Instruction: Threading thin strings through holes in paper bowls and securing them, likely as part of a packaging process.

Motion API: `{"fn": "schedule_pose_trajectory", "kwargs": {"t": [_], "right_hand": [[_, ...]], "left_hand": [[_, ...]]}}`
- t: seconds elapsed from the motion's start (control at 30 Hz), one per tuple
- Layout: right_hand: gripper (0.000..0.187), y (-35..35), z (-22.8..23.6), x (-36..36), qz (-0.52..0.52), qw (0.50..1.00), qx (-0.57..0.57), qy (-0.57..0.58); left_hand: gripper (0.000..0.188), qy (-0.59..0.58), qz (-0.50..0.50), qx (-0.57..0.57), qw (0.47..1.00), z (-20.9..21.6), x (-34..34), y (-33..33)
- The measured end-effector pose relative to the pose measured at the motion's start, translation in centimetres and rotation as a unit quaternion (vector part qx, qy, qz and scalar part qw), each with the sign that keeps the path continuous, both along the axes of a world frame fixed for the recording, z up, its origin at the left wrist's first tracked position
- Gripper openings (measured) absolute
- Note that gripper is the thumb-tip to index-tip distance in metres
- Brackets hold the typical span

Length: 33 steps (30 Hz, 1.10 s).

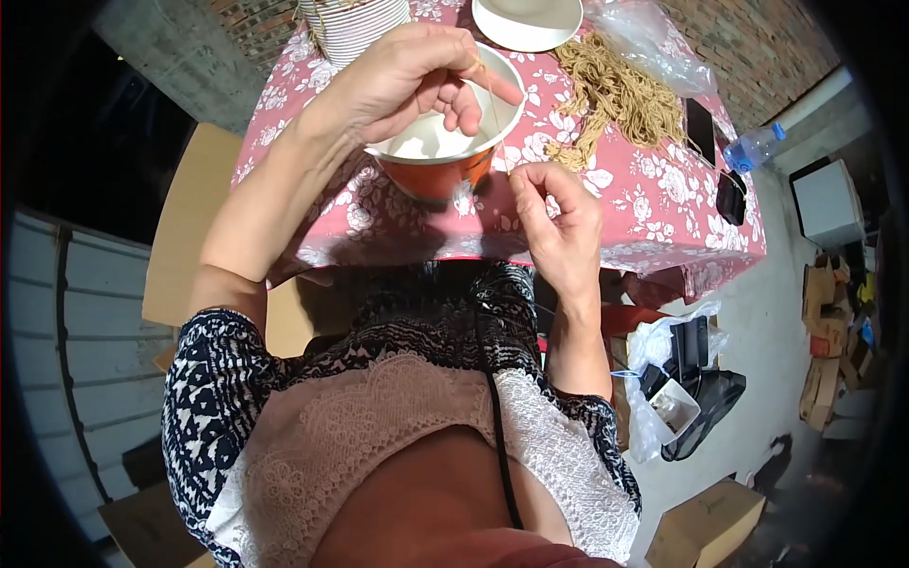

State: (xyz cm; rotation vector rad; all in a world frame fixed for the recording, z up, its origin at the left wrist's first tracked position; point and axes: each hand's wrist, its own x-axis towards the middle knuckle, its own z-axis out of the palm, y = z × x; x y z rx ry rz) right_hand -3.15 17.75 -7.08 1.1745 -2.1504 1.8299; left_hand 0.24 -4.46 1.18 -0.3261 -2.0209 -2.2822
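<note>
A thin strand of tan twine (497, 112) runs between my two hands in front of a paper tub. My left hand (426, 80) is raised over the tub, its fingers bent and gripping the upper part of the strand. Lower and to the right, my right hand (566, 220) pinches the strand between thumb and forefinger, just beside the tub. The orange tub (431, 178) has a white rim and white inside, and stands upright near the table's front edge. My left hand covers part of its rim. Whether the strand is fixed to the tub, I cannot tell.
On the flowered pink tablecloth (653, 194) are a heap of tan twine (620, 90), stacked white tubs (355, 26), a round white lid (527, 24), a clear plastic bag (653, 38), a phone (699, 131), a black object (730, 197) and a water bottle (754, 149). Cardboard boxes (705, 523) stand on the floor.
</note>
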Motion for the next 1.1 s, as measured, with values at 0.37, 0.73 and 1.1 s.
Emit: {"fn": "schedule_pose_trajectory", "kwargs": {"t": [0.37,0.73,1.1], "right_hand": [[0.014,2.0,3.8,-2.0,0.039,0.988,-0.047,0.141],[0.015,-1.6,9.0,-5.5,0.104,0.922,0.035,0.371],[0.015,-0.5,5.6,-5.1,0.045,0.97,0.076,0.226]], "left_hand": [[0.017,-0.004,-0.023,-0.089,0.996,-0.4,-0.7,1.1],[0.009,-0.004,-0.05,-0.163,0.985,0.0,-0.7,2.6],[0.011,-0.03,-0.034,-0.132,0.99,0.3,-0.5,1.9]]}}
